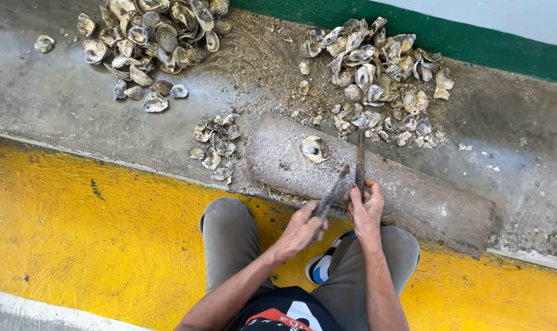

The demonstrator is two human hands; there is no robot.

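Note:
My left hand [302, 228] grips a short, dirt-crusted metal tool [332, 191] that points up and to the right. My right hand [364, 205] holds a longer, thin rusty rod [360, 156] nearly upright, its tip near a shell pile. The two tools almost meet just above my hands. Both lie over a long grey stone slab [413, 196]. A single open oyster shell [314, 148] rests on the slab, just left of the tool tips.
Oyster shells lie in a large pile at top left [149, 37], another at top right [376, 73], and a small cluster [216, 144] beside the slab. My knees rest on a yellow painted floor band [94, 233]. A green wall stripe [450, 37] runs behind.

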